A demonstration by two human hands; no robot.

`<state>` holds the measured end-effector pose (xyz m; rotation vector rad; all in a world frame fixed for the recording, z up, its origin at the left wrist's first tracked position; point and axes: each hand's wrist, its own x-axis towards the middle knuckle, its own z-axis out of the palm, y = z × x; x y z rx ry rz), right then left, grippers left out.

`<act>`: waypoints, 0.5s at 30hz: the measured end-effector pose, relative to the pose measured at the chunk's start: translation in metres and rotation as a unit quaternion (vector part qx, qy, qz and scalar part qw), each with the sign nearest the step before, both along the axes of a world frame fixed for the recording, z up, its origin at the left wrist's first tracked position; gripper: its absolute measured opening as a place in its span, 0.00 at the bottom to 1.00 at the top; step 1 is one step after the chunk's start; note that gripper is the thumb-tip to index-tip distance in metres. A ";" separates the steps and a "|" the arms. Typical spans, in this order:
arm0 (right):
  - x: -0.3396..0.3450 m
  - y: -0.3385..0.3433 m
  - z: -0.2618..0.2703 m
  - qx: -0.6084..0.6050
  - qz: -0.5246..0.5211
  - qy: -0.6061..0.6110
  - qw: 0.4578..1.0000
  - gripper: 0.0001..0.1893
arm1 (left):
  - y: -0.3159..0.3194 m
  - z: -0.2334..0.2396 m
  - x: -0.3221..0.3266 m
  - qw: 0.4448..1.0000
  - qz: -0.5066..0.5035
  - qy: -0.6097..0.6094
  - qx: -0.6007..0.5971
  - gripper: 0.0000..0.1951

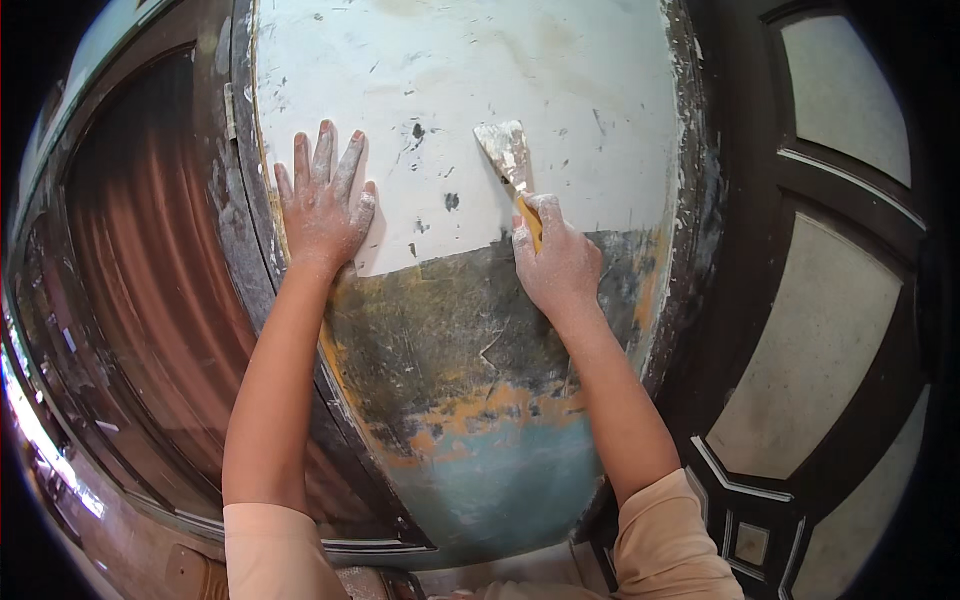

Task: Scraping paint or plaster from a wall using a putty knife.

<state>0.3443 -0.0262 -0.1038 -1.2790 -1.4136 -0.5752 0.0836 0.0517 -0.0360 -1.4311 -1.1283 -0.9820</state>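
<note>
My right hand point(556, 259) grips the yellow handle of a putty knife point(510, 154). Its broad metal blade, crusted with white, points up and lies against or close to the wall point(592, 82). Flat on the wall's left side rests my left hand point(322, 206), fingers spread, holding nothing. White dust coats both hands. Around them the upper wall is white with dark chips and holes, ending in a ragged lower edge. Below that edge a dark, scraped band point(435, 330) shows, then orange patches and blue-green paint point(502, 465).
A dark wooden frame with glass and a reddish curtain point(165, 270) stands at the left, with a hinge point(230, 111) on its edge. To the right is a dark panelled door point(757, 195) with pale panels. A brown wooden object point(196, 571) is at the lower left.
</note>
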 end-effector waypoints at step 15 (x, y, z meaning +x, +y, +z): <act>0.042 0.006 0.031 -0.003 -0.013 -0.012 1.000 0.15 | -0.001 -0.021 0.051 0.999 -0.027 0.008 -0.023 0.35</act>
